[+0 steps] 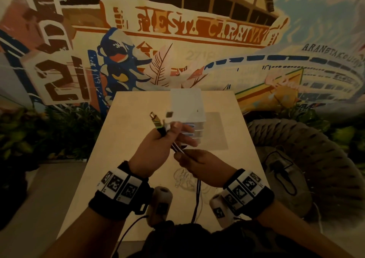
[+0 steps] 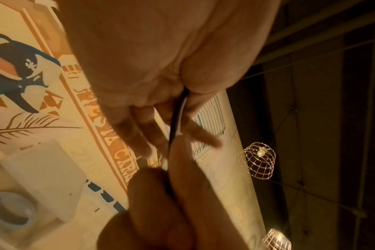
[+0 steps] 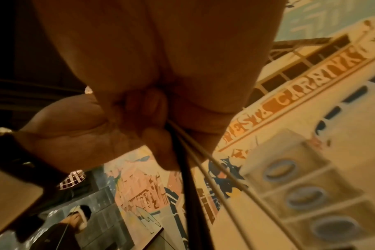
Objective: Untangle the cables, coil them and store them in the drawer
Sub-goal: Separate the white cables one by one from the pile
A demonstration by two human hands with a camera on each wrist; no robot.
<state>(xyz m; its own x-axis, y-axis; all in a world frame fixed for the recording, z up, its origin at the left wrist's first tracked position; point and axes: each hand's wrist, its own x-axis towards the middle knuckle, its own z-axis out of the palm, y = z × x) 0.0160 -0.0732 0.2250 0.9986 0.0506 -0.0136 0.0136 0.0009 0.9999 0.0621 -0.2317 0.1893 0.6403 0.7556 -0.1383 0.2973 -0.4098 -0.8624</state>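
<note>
My left hand point(image 1: 158, 145) grips a bundle of cable ends point(image 1: 160, 122), a black cable with a metal plug and a white one, held up above the table. My right hand point(image 1: 197, 164) pinches the same black and white cables point(image 1: 178, 149) just below, and they hang down from it toward my lap. In the left wrist view the black and white cable point(image 2: 177, 118) runs between curled fingers. In the right wrist view the cables point(image 3: 188, 162) leave the closed fingers. A loose tangle of white cable point(image 1: 187, 180) lies on the table under my hands. The white drawer unit point(image 1: 187, 107) stands behind.
The beige table point(image 1: 122, 139) is narrow, with a painted mural wall behind it. A grey woven seat point(image 1: 308, 155) with a black cord on it sits to the right. Plants stand at the left. The drawer fronts point(image 3: 300, 194) show blue ring handles.
</note>
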